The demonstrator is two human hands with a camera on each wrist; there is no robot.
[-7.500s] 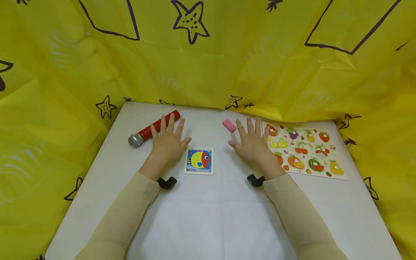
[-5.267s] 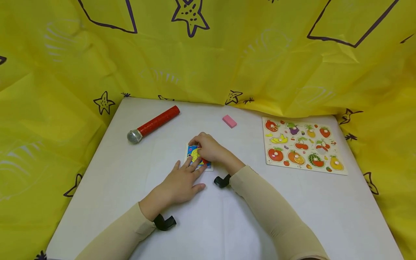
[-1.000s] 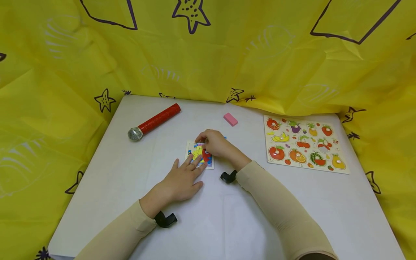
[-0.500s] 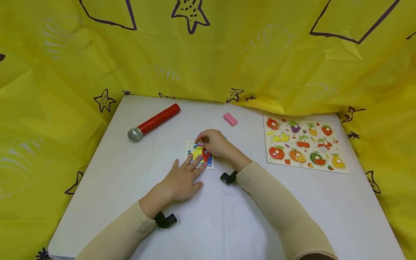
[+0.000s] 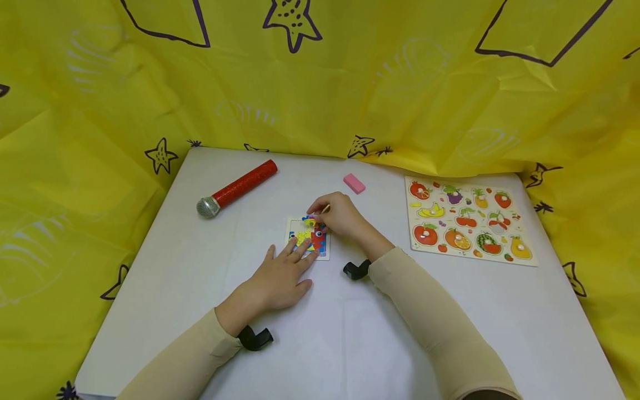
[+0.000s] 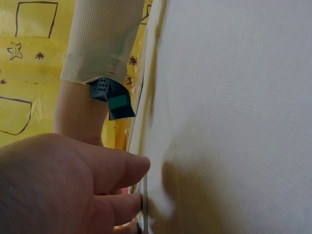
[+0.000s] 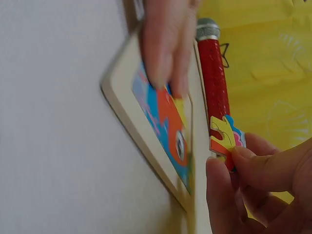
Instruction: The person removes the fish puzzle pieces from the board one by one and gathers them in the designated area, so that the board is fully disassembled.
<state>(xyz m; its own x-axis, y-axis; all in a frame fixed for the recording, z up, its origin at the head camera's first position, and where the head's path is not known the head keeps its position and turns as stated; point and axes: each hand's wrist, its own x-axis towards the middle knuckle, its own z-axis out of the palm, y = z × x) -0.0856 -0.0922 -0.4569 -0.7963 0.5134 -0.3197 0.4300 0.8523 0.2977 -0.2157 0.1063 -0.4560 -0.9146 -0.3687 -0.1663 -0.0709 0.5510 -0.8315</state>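
A small square jigsaw puzzle with a fish picture lies flat mid-table in a pale frame. My left hand rests with fingers spread on its near edge, fingertips covering part of the fish. In the right wrist view, those fingers press down on the picture. My right hand, above the puzzle's far right corner, pinches a yellow puzzle piece with blue, pink and red parts between thumb and fingers. The piece is raised off the picture. In the left wrist view the puzzle shows only as a thin edge.
A red microphone with a silver head lies at the back left. A pink eraser-like block sits behind the right hand. A fruit peg-puzzle board lies at the right. Yellow patterned cloth surrounds the white table.
Both hands came from apart onto the fish puzzle. In the last half second my right hand rose slightly, up and right, lifting the puzzle piece. The left hand stayed put.
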